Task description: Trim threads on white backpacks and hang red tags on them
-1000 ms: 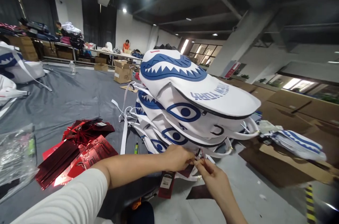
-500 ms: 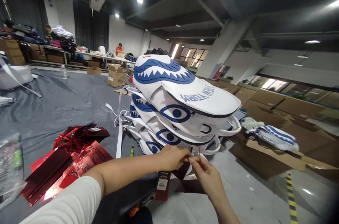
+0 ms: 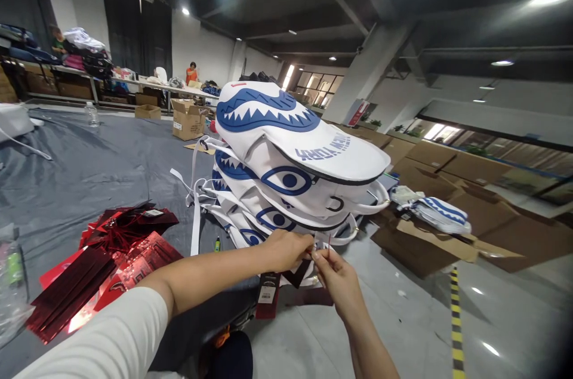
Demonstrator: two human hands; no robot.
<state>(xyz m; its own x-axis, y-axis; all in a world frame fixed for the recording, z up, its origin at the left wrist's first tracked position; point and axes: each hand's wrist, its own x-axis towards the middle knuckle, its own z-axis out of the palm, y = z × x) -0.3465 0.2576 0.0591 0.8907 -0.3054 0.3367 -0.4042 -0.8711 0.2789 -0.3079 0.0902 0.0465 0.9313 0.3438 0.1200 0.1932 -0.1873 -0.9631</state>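
In front of me is a stack of white backpacks (image 3: 268, 146) with blue shark mouths, blue eyes and "NEW YORK" lettering on the top one. At the stack's lower front, my left hand (image 3: 286, 250) and my right hand (image 3: 339, 283) meet, both closed in a pinch. A thin red string (image 3: 330, 243) runs up from the fingers of my right hand. Red also shows at my left fingertips, apparently the same string. Below my left hand hangs a dark red hang tag (image 3: 267, 295) with a white barcode label. My fingers partly hide the string's ends.
Red foil hang tags (image 3: 120, 259) lie piled on the grey-covered table (image 3: 120, 170) to the left. A green marker (image 3: 217, 244) and a water bottle (image 3: 92, 114) are also there. Open cardboard boxes (image 3: 416, 242) stand right, with another white bag (image 3: 441, 215). People work at far tables.
The view has shifted slightly, so the stack and both hands appear a little further left and higher. Both hands remain pinched together at the string.
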